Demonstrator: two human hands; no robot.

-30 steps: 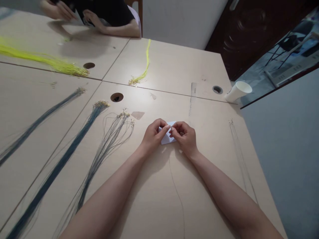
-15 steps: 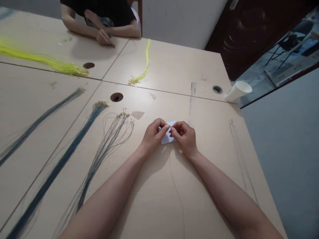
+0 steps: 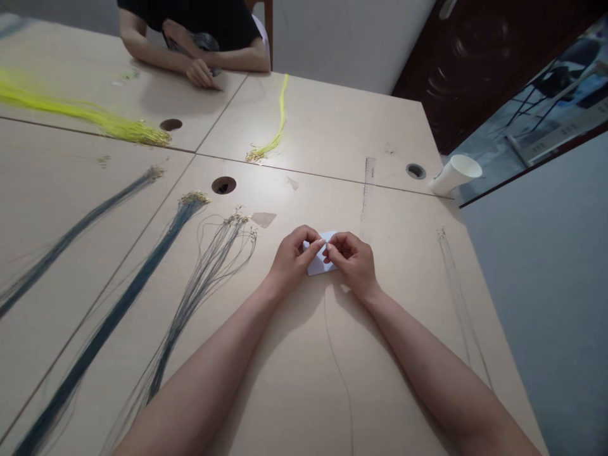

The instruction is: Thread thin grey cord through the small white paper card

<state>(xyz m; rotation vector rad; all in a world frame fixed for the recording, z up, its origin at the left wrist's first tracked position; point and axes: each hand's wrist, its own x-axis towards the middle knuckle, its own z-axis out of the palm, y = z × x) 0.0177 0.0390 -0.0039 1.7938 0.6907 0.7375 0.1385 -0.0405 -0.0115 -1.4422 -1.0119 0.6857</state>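
Left hand (image 3: 295,256) and right hand (image 3: 354,259) nearly meet over the paper (image 3: 319,266), probably a contrasting backdrop, each grip pinched, seemingly on the fine thread (image 3: 337,364).

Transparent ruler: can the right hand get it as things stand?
Likely yes: the transparent ruler lies beyond the right hand with nothing visible between, though that hand is pinching over the white paper.

left grip (image 3: 293,258): thumb-to-forefinger pinch | right grip (image 3: 355,261): likewise pinched | fingertips (image 3: 320,243) almost meeting | forearms (image 3: 228,345) bare, converging forward
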